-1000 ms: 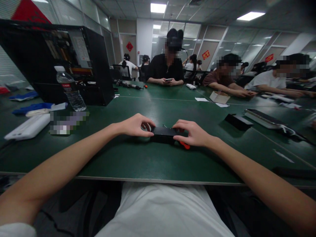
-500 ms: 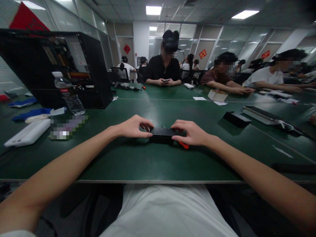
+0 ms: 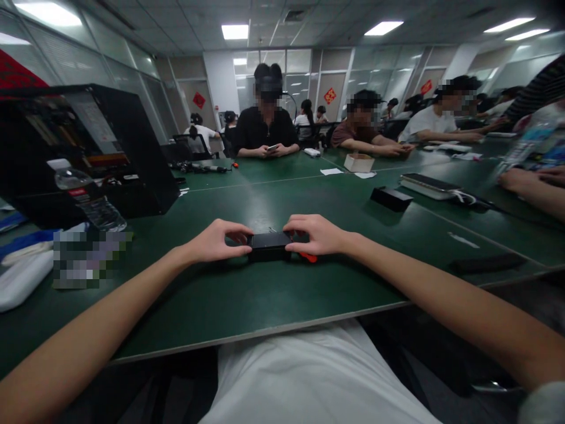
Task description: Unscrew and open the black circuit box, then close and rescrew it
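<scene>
A small black box (image 3: 269,242) sits on the green table in front of me. My left hand (image 3: 220,241) grips its left end, with thumb in front and fingers behind. At the opposite end my right hand (image 3: 315,234) holds the box in the same way, fingers curled round the edge. Beside the right hand, partly hidden beneath it, lies an orange-red object (image 3: 309,257). A thin metallic bit (image 3: 272,229) shows just behind the box; its kind is unclear.
An open computer case (image 3: 145,153) and a water bottle (image 3: 90,197) stand at left. To the right lie another black box (image 3: 391,198) and a dark-topped device with cables (image 3: 430,186). A white open box (image 3: 359,162) is farther back. Several people sit around the table (image 3: 212,318).
The view has turned to the right and tilted, so the table and its things appear shifted left. Both hands keep their hold on the black box.
</scene>
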The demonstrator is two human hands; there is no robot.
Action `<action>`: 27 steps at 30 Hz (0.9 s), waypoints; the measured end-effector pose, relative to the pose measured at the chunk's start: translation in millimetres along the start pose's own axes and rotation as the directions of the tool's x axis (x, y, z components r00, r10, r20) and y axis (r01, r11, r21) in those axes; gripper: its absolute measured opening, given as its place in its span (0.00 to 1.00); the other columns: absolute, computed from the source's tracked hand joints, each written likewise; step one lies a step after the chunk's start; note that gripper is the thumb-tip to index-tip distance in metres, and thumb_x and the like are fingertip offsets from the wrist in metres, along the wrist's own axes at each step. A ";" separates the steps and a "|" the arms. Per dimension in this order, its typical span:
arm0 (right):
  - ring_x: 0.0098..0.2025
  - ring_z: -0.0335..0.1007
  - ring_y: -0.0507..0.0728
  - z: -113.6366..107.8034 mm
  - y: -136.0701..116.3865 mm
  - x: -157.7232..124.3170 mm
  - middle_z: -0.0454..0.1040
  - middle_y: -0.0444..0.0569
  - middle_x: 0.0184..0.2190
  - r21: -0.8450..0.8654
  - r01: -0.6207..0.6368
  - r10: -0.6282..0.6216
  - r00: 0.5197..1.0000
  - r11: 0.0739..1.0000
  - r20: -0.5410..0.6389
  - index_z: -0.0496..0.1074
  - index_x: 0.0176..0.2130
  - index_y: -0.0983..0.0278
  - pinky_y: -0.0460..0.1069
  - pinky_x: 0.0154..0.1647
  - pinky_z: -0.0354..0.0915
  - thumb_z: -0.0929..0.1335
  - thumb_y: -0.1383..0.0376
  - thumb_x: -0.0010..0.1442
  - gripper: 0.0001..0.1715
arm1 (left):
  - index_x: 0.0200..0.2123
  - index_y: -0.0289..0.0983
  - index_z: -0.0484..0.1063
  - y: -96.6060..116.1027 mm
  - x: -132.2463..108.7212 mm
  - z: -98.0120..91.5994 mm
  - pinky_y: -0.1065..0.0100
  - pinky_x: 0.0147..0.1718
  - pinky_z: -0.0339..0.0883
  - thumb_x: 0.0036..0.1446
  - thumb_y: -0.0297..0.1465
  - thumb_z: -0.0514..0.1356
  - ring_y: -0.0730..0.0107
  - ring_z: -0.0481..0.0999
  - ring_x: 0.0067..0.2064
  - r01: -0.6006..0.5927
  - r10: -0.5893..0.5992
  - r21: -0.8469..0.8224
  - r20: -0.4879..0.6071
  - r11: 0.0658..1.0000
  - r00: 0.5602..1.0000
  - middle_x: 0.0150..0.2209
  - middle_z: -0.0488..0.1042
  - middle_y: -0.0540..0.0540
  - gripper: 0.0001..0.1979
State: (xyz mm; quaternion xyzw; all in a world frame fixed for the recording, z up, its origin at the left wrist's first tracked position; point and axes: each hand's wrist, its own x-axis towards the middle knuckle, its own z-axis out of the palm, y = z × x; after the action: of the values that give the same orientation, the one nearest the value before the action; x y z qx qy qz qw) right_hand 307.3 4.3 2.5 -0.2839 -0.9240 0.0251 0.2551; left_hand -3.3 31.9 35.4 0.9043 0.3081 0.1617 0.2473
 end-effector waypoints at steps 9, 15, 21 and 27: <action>0.33 0.67 0.53 1.7 2.2 -0.7 0.72 0.50 0.36 0.007 0.003 -0.002 1.000 1.000 -0.021 0.74 0.46 0.68 0.47 0.35 0.61 0.68 0.47 0.65 0.27 | 0.52 0.32 0.76 -1.2 -9.2 20.5 0.65 0.39 0.79 0.56 0.41 0.67 0.58 0.83 0.45 0.075 -0.093 -0.126 -0.146 0.989 0.985 0.47 0.82 0.39 0.25; 0.34 0.67 0.53 0.6 4.5 -1.4 0.72 0.51 0.37 0.020 -0.015 0.015 1.000 1.000 -0.017 0.74 0.47 0.68 0.48 0.35 0.62 0.68 0.48 0.65 0.26 | 0.53 0.32 0.76 1.0 -8.3 23.8 0.67 0.38 0.78 0.57 0.41 0.66 0.61 0.84 0.41 0.074 -0.094 -0.131 -0.154 0.989 0.984 0.44 0.83 0.40 0.25; 0.34 0.67 0.53 2.3 5.8 -1.7 0.72 0.51 0.37 0.031 -0.025 0.025 1.000 0.999 -0.002 0.74 0.47 0.69 0.48 0.35 0.61 0.68 0.48 0.65 0.27 | 0.53 0.31 0.77 0.1 -8.1 22.3 0.69 0.32 0.75 0.55 0.42 0.67 0.65 0.82 0.32 0.116 -0.133 -0.118 -0.154 0.986 0.979 0.33 0.83 0.43 0.27; 0.34 0.67 0.53 0.7 4.5 -0.8 0.72 0.51 0.37 0.049 -0.016 0.016 1.000 0.999 0.005 0.74 0.47 0.68 0.48 0.36 0.61 0.68 0.48 0.66 0.25 | 0.53 0.30 0.76 -4.1 -7.6 26.8 0.67 0.37 0.77 0.54 0.42 0.68 0.64 0.83 0.36 0.112 -0.151 -0.235 -0.152 0.966 0.977 0.37 0.83 0.42 0.27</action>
State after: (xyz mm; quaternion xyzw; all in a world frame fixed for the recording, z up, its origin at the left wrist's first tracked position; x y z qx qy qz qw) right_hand 309.9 7.7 0.7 -0.2851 -0.9214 0.0503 0.2594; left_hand 0.9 20.6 10.0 0.8311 0.3672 0.2546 0.3312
